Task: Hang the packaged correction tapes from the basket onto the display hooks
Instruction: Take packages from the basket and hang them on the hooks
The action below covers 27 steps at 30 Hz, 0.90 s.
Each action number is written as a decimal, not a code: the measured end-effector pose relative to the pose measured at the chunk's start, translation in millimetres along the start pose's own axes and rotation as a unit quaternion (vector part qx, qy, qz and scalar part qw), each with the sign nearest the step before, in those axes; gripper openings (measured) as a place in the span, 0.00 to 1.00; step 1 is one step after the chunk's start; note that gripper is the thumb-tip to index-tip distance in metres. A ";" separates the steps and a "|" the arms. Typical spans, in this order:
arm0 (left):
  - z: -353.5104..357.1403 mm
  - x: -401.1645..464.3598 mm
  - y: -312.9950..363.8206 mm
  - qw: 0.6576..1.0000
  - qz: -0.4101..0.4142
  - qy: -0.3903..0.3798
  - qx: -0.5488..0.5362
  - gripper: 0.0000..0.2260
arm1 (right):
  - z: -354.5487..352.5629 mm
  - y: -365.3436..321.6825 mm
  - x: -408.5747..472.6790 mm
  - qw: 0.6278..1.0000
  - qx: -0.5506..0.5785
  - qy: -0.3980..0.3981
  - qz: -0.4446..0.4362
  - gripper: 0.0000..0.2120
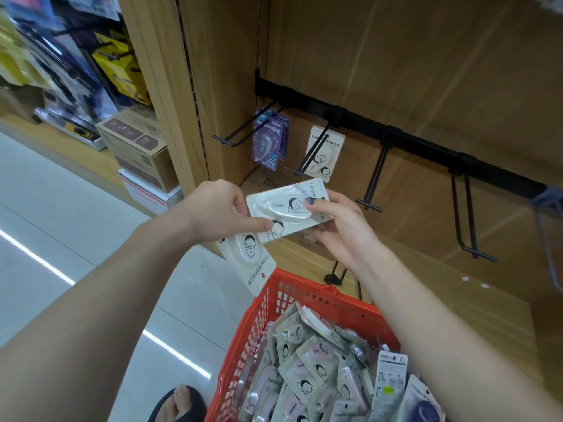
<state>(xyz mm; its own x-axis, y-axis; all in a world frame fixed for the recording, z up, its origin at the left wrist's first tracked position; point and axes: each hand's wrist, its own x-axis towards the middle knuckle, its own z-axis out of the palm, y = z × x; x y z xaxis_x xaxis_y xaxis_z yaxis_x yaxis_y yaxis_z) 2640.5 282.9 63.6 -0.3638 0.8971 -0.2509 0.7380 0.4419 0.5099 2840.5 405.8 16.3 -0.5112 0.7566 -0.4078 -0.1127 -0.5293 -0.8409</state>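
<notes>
— Where was the white correction-tape pack (288,208)?
— Held flat between both hands, above and beyond the far rim of the red basket (307,295), near the front of the wooden display.

— And the left hand (217,213)?
— Curled round the pack's left end, thumb stretched along its near edge. Gripped a second white pack (249,260) too, which hung down from under the palm toward the basket's far left corner.

— The right hand (341,229)?
— Pinched the right end of the upper pack, thumb on its printed face, fingers underneath. Sat just right of the pack, palm turned up.

— What about the basket?
— Stood near, low in the scene, heaped with more packaged tapes (307,379), white and pinkish, lying every which way.

— And the hooks?
— Hung off a black rail (396,138) running across the wooden back panel (426,56), beyond the hands. Carried purple packs (269,141) on the leftmost hook (240,132), and one white pack (324,152) on the next. Stood bare on two hooks (374,178) further right.

— Anything else?
— Cardboard boxes (137,147) stacked far left on the floor by the display's post, blurred goods on racks behind them, and a sandalled foot (179,403) near the bottom edge, left of the basket.
</notes>
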 end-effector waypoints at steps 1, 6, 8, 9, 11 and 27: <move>-0.1 -0.4 -0.5 1.000 0.003 0.017 0.022 0.24 | -0.3 -0.4 -1.0 1.000 -0.008 0.007 -0.009 0.25; 5.8 -2.0 4.5 0.997 0.026 0.017 0.069 0.23 | 10.9 -0.6 -9.6 0.995 -0.083 -0.013 -0.055 0.25; 10.1 -1.3 9.2 0.996 0.034 -0.019 0.074 0.21 | 17.0 1.1 -13.0 0.992 -0.102 -0.029 -0.067 0.23; 11.8 -0.6 11.2 0.997 0.036 -0.032 0.067 0.20 | 19.9 2.4 -14.8 0.991 -0.104 -0.033 -0.072 0.22; 13.6 0.8 13.7 0.997 0.040 -0.042 0.047 0.18 | 25.0 6.9 -17.2 0.992 -0.099 -0.031 -0.074 0.20; 8.7 3.3 1.0 0.996 0.053 0.053 0.039 0.11 | 19.1 26.5 -0.8 0.984 -0.146 -0.008 -0.105 0.19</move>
<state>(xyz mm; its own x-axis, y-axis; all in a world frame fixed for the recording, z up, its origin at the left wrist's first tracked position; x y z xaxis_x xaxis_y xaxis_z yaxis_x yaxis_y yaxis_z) 2645.0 286.3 56.1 -0.3360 0.9355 -0.1094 0.8160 0.3472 0.4622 2821.7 383.9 1.2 -0.5164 0.8299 -0.2111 0.0314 -0.2280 -0.9732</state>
